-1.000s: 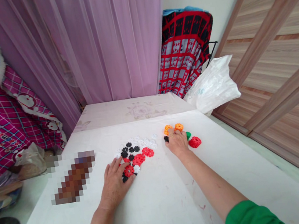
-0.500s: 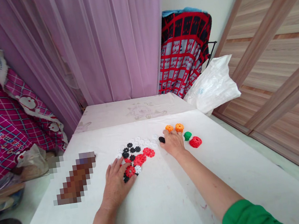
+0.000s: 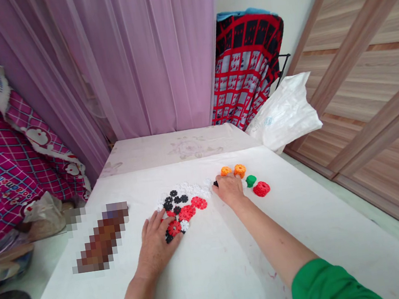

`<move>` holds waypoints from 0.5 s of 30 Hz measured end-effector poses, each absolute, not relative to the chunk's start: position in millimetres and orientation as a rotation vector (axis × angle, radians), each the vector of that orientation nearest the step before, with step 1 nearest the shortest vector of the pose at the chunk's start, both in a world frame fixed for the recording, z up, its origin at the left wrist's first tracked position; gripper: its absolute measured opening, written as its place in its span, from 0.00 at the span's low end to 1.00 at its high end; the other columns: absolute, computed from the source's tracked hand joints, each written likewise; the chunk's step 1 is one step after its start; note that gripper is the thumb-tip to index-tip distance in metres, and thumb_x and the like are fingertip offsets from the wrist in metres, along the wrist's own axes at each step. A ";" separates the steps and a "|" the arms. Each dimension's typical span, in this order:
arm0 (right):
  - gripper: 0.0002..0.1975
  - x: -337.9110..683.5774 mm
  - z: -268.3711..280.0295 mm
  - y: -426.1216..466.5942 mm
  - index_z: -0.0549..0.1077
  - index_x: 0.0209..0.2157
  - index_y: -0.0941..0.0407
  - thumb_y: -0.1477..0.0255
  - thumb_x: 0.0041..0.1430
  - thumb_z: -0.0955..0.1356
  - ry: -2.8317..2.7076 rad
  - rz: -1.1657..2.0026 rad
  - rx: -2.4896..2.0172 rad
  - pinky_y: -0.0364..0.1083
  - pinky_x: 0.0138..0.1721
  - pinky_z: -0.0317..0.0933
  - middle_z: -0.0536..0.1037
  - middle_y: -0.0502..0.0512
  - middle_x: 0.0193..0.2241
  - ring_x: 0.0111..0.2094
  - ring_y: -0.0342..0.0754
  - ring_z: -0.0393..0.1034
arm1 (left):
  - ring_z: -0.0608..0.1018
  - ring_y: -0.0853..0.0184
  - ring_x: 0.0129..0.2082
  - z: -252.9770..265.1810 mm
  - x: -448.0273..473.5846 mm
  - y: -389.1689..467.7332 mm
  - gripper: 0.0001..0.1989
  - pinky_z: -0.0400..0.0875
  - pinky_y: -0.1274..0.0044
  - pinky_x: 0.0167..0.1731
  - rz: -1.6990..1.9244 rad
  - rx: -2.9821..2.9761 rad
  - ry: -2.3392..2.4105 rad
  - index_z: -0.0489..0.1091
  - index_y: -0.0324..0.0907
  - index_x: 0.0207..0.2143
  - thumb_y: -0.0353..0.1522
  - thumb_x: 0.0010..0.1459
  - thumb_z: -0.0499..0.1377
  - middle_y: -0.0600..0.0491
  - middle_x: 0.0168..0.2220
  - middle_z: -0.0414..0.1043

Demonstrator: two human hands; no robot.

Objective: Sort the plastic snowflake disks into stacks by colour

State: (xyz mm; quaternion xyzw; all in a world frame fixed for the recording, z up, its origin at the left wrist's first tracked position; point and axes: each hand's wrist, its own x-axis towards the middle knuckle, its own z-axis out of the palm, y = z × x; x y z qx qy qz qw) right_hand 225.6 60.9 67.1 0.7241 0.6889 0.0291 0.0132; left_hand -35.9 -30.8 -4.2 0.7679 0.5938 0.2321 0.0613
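My left hand [image 3: 158, 234] lies with its fingers spread against the left side of a pile of flower-shaped plastic discs. Red discs [image 3: 186, 213], black discs [image 3: 168, 204] and a white disc [image 3: 184, 225] are beside its fingertips. Farther right, my right hand [image 3: 230, 189] is closed over black discs [image 3: 215, 184], which its fingers largely hide. Stacks of orange discs [image 3: 240, 170] stand just beyond that hand. A stack of green discs [image 3: 251, 181] and one of red discs [image 3: 262, 188] sit to its right. Loose white discs [image 3: 190, 189] stretch between the two hands.
The discs lie on a white-covered table [image 3: 210, 276]. At left on it is a blurred-out brown item [image 3: 103, 240]. A white plastic bag [image 3: 284, 115] hangs by the far right corner, before a chair [image 3: 247, 63] draped in red patterned cloth. Purple curtains [image 3: 145, 58] close the far side.
My right hand has shifted slightly left and now covers more of the black discs. My left hand stays in place beside the pile.
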 end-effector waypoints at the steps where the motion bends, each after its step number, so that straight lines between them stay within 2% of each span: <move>1: 0.15 227.8 68.3 60.3 0.76 0.42 0.58 0.63 0.62 0.64 2.150 0.107 2.269 0.51 0.44 0.52 0.79 0.65 0.40 0.49 0.57 0.67 | 0.63 0.50 0.64 -3.7 -35.9 -30.9 0.19 0.54 0.51 0.61 0.694 2.320 1.798 0.72 0.49 0.50 0.42 0.56 0.58 0.46 0.62 0.64; 5: 0.16 246.5 79.0 47.0 0.76 0.44 0.55 0.64 0.64 0.61 2.179 0.161 2.383 0.47 0.40 0.53 0.79 0.60 0.40 0.45 0.53 0.69 | 0.62 0.50 0.64 -2.2 -35.3 -31.7 0.19 0.54 0.52 0.61 0.666 2.311 1.810 0.72 0.49 0.50 0.42 0.57 0.57 0.47 0.62 0.64; 10: 0.17 267.7 78.6 0.8 0.77 0.38 0.50 0.69 0.67 0.57 2.131 0.051 2.442 0.44 0.30 0.51 0.80 0.52 0.36 0.35 0.47 0.72 | 0.62 0.51 0.64 -5.6 -35.5 -30.9 0.18 0.54 0.52 0.61 0.698 2.324 1.815 0.72 0.49 0.49 0.41 0.56 0.57 0.47 0.62 0.64; 15: 0.16 266.0 57.3 -36.9 0.77 0.34 0.52 0.71 0.66 0.58 2.159 0.067 2.216 0.44 0.29 0.51 0.78 0.55 0.34 0.33 0.47 0.73 | 0.63 0.51 0.64 -10.7 -37.8 -29.0 0.19 0.54 0.53 0.61 0.727 2.331 1.821 0.72 0.50 0.49 0.42 0.55 0.58 0.48 0.62 0.64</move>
